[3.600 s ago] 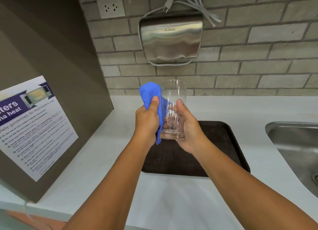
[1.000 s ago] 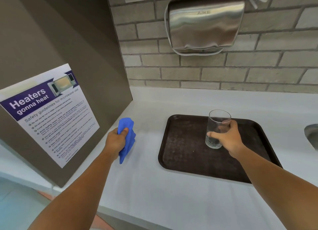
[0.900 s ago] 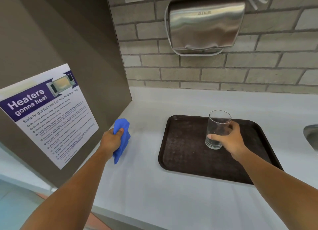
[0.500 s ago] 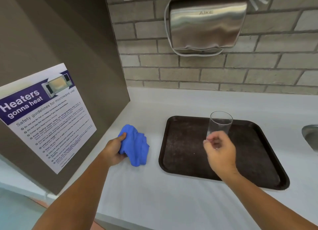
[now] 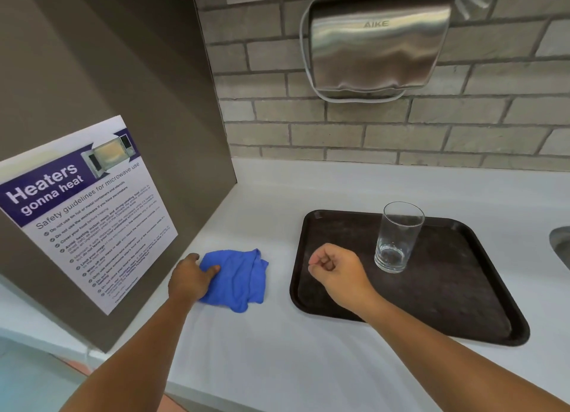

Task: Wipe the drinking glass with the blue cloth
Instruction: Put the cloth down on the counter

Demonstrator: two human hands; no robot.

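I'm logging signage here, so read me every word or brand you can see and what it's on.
"AIKE": on the steel hand dryer.
"Heaters gonna heat": poster header.
"Safety guidelines for microwave use": poster subheading.
Poster's bullet list: too small to read reliably.
Nothing else carries text.

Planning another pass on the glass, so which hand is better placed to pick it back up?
Right. The right hand hovers over the tray beside the glass, empty; the left hand rests on the blue cloth.
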